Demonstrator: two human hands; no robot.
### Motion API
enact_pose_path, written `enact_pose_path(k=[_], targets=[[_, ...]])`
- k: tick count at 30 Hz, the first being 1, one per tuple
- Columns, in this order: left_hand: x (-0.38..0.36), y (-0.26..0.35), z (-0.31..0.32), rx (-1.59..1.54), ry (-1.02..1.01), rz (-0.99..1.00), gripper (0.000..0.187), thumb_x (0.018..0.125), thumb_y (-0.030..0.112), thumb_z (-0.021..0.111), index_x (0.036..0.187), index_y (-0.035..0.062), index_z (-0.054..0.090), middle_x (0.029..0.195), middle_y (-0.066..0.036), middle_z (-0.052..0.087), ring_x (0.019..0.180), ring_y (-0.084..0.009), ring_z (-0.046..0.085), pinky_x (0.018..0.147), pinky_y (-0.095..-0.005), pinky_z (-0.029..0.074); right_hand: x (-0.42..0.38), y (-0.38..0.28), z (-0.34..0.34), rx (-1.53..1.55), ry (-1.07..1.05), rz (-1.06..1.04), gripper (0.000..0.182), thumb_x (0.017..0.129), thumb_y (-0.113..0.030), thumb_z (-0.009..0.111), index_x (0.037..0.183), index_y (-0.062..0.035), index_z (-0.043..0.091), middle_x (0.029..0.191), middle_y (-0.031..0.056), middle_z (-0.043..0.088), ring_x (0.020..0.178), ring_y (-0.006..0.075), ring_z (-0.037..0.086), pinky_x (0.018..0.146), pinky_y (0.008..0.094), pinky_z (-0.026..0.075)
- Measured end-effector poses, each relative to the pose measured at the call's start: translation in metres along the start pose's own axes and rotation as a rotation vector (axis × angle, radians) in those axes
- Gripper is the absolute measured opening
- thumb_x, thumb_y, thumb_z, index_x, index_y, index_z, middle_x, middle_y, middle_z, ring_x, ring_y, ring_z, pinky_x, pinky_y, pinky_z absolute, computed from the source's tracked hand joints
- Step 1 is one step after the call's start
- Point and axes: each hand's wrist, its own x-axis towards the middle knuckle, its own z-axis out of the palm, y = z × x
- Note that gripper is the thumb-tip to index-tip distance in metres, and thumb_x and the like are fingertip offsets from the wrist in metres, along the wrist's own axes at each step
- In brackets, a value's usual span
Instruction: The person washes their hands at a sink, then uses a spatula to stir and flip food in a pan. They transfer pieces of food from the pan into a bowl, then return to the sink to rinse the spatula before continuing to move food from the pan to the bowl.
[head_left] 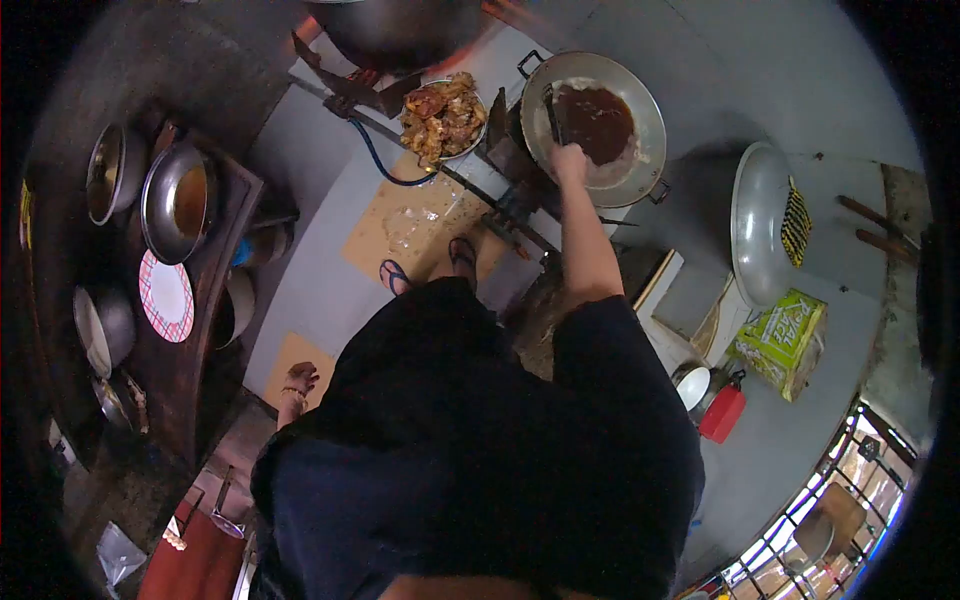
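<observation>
A wide metal pan (645, 110) with two side handles holds dark reddish-brown liquid. Over its near left side, my right hand (569, 163) is closed round the handle of a dark utensil (553, 115), whose far end reaches into the pan. To the left of the pan, a plate heaped with browned food pieces (442, 118) stands beside the burner frame. My left hand (301, 377) hangs low at my left side, away from the pans, with its fingers apart and nothing visible in it.
A large dark pot (395, 30) stands at the top. At the left, a dark table (225, 185) bears pans and a checked-rim plate (166, 296). A big metal basin (762, 225), a green bag (781, 338) and a red container (722, 413) are at the right.
</observation>
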Motion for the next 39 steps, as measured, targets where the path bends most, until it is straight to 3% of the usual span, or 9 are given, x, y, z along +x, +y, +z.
enact_pose_path(k=[2, 4, 11, 16, 19, 23, 26, 33, 39], targets=[[0.001, -0.004, 0.002, 0.003, 0.008, -0.023, 0.011, 0.079, 0.014, 0.050, 0.088, 0.0103, 0.053, 0.082, -0.004, 0.057, 0.066, -0.0166, 0.057, 0.049, -0.0242, 0.037, 0.007, -0.004, -0.006, 0.001, -0.083, 0.105, 0.032, 0.073, -0.026, 0.050, 0.093, -0.0018, 0.056, 0.096, 0.0158, 0.056, 0.090, 0.0315, 0.053, 0.075, 0.0384, 0.043], [0.002, -0.008, 0.003, 0.003, 0.024, -0.054, 0.011, 0.078, 0.014, 0.050, 0.088, 0.0104, 0.053, 0.082, -0.004, 0.057, 0.065, -0.0162, 0.057, 0.049, -0.0237, 0.037, 0.011, -0.016, -0.009, -0.028, -0.003, 0.099, 0.028, 0.072, -0.020, 0.048, 0.093, -0.0040, 0.057, 0.097, 0.0127, 0.056, 0.091, 0.0295, 0.053, 0.076, 0.0383, 0.043], [0.000, -0.017, 0.017, -0.040, 0.061, -0.124, 0.012, 0.079, 0.016, 0.051, 0.089, 0.0100, 0.053, 0.082, -0.004, 0.057, 0.066, -0.0169, 0.057, 0.050, -0.0252, 0.038, 0.036, -0.015, -0.004, -0.124, -0.032, 0.093, 0.029, 0.070, -0.021, 0.050, 0.093, -0.0062, 0.058, 0.098, 0.0131, 0.056, 0.091, 0.0284, 0.054, 0.076, 0.0369, 0.044], [-0.040, 0.032, 0.057, 0.103, 0.016, 0.050, 0.015, 0.079, 0.017, 0.050, 0.092, 0.0104, 0.053, 0.083, -0.004, 0.057, 0.070, -0.0173, 0.057, 0.054, -0.0271, 0.039, 0.046, -0.010, -0.007, -0.114, -0.075, 0.069, 0.029, 0.069, -0.022, 0.051, 0.091, -0.0057, 0.059, 0.097, 0.0129, 0.057, 0.091, 0.0282, 0.054, 0.076, 0.0365, 0.044], [-0.030, 0.020, 0.062, 0.091, -0.016, 0.171, 0.016, 0.079, 0.017, 0.051, 0.093, 0.0104, 0.053, 0.083, -0.004, 0.057, 0.071, -0.0172, 0.057, 0.056, -0.0275, 0.040, 0.060, -0.006, 0.000, -0.154, -0.063, 0.025, 0.028, 0.070, -0.021, 0.050, 0.091, -0.0056, 0.058, 0.097, 0.0128, 0.057, 0.091, 0.0283, 0.054, 0.076, 0.0370, 0.044], [-0.017, 0.025, 0.065, 0.064, -0.041, 0.046, 0.016, 0.078, 0.018, 0.051, 0.092, 0.0105, 0.053, 0.083, -0.003, 0.057, 0.072, -0.0181, 0.057, 0.057, -0.0283, 0.040, 0.061, -0.010, -0.004, -0.173, -0.045, 0.019, 0.026, 0.070, -0.019, 0.050, 0.092, -0.0061, 0.059, 0.097, 0.0122, 0.057, 0.091, 0.0277, 0.054, 0.075, 0.0368, 0.044], [-0.032, 0.049, 0.078, 0.050, 0.089, -0.005, 0.016, 0.078, 0.018, 0.051, 0.091, 0.0105, 0.053, 0.084, -0.003, 0.057, 0.074, -0.0186, 0.056, 0.058, -0.0279, 0.040, 0.056, -0.013, -0.011, -0.176, -0.069, -0.006, 0.025, 0.072, -0.019, 0.050, 0.092, -0.0071, 0.059, 0.098, 0.0121, 0.057, 0.091, 0.0280, 0.054, 0.076, 0.0358, 0.044], [-0.002, 0.024, 0.059, -0.022, -0.064, -0.057, 0.016, 0.078, 0.014, 0.048, 0.092, 0.0093, 0.052, 0.085, -0.004, 0.054, 0.081, -0.0222, 0.052, 0.063, -0.0295, 0.040, 0.062, -0.003, -0.011, -0.205, 0.010, -0.036, 0.026, 0.075, -0.025, 0.048, 0.092, -0.0070, 0.056, 0.091, 0.0123, 0.058, 0.086, 0.0299, 0.055, 0.072, 0.0371, 0.045], [0.020, 0.015, 0.025, -0.373, -0.356, -0.211, 0.016, 0.078, 0.011, 0.046, 0.093, 0.0082, 0.050, 0.087, -0.005, 0.052, 0.087, -0.0252, 0.049, 0.068, -0.0308, 0.040, 0.004, -0.023, -0.049, -0.117, 0.070, -0.161, 0.028, 0.076, -0.025, 0.045, 0.091, -0.0037, 0.054, 0.087, 0.0175, 0.057, 0.082, 0.0340, 0.055, 0.068, 0.0415, 0.044]])
